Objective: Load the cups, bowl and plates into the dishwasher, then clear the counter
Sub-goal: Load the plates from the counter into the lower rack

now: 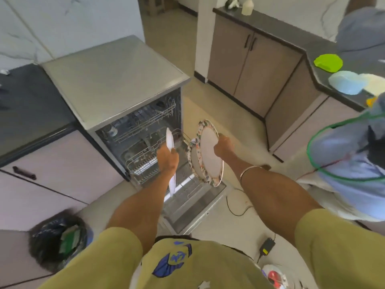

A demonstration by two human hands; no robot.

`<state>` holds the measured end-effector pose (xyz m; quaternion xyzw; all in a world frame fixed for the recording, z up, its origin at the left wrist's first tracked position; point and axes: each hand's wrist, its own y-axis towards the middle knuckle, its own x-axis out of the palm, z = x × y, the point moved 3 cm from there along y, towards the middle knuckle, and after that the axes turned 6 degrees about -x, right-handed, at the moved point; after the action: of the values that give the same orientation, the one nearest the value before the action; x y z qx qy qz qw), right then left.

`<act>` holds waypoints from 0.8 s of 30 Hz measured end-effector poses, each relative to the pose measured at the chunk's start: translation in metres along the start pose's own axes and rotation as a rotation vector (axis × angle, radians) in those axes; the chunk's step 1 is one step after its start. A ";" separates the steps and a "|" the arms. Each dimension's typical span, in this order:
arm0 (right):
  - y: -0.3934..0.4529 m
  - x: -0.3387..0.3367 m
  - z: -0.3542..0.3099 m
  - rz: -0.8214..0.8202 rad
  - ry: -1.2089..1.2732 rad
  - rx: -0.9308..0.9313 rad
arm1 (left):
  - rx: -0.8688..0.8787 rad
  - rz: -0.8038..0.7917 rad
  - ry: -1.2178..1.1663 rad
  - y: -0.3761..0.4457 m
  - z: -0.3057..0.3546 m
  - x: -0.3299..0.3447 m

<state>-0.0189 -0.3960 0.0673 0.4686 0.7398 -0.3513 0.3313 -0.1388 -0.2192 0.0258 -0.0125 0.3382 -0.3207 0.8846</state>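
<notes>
The dishwasher [116, 80] stands open, its lower rack [143, 163] pulled out over the lowered door [193, 211]. My left hand [167, 158] grips a plain white plate [169, 140] edge-on, upright above the lower rack. My right hand [224, 146] holds a stack of two plates with patterned rims [210, 155], tilted on edge over the right side of the rack. A cup [112, 130] sits in the upper rack [145, 119].
A dark counter [325, 65] at right carries a green lid [329, 62], a pale blue bowl [345, 82] and other items. Another person's sleeve [350, 163] is at far right. A bin [60, 240] stands at lower left; a cable [237, 205] and charger [267, 246] lie on the floor.
</notes>
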 end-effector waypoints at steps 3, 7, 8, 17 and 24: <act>0.026 0.011 -0.004 -0.068 -0.052 -0.068 | -0.077 0.011 -0.009 0.013 0.000 0.003; 0.056 0.028 -0.011 -0.153 -0.078 -0.113 | -0.180 0.057 0.000 0.025 -0.006 0.007; 0.063 0.031 -0.012 -0.170 -0.080 -0.122 | -0.200 0.068 -0.004 0.025 -0.005 0.008; 0.122 0.049 -0.004 -0.343 -0.212 -0.335 | -0.443 0.198 -0.080 0.022 -0.008 0.049; 0.160 0.043 0.021 -0.428 -0.163 -0.401 | -0.680 0.310 -0.075 0.011 0.014 0.095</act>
<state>0.1182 -0.3434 -0.0124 0.1976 0.8474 -0.2964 0.3938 -0.0701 -0.2682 -0.0220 -0.2657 0.3908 -0.0516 0.8798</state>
